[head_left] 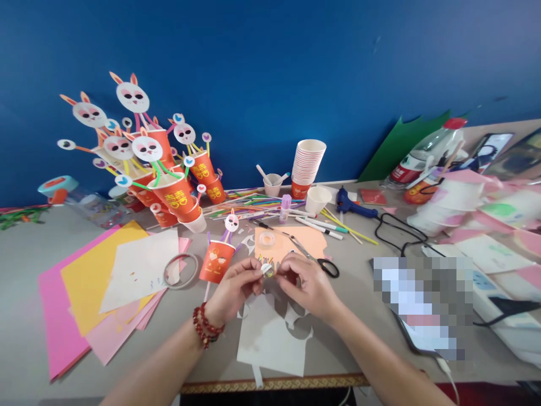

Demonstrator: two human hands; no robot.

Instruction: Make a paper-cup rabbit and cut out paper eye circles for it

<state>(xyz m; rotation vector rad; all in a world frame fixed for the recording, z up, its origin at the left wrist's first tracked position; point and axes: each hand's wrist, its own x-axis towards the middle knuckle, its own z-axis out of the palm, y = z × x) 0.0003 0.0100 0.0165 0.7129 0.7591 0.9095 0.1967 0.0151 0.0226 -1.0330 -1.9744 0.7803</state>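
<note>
A small white paper disc is pinched between the thumb and forefinger of my left hand, which has red beads at the wrist. My right hand is closed in a pinch at the disc's right side; what its fingertips hold is too small to make out. Below both hands lies a white paper sheet with curved cut edges. Left of them stands a red paper cup with a small rabbit head on purple stems. Behind the fingers is a peach paper sheet with a tape roll on it.
Black-handled scissors lie right of my hands, near a blue glue gun with its cord. Rabbit cups, coloured paper and a grey tape ring are at left. Stacked cups, markers and a tablet sit around.
</note>
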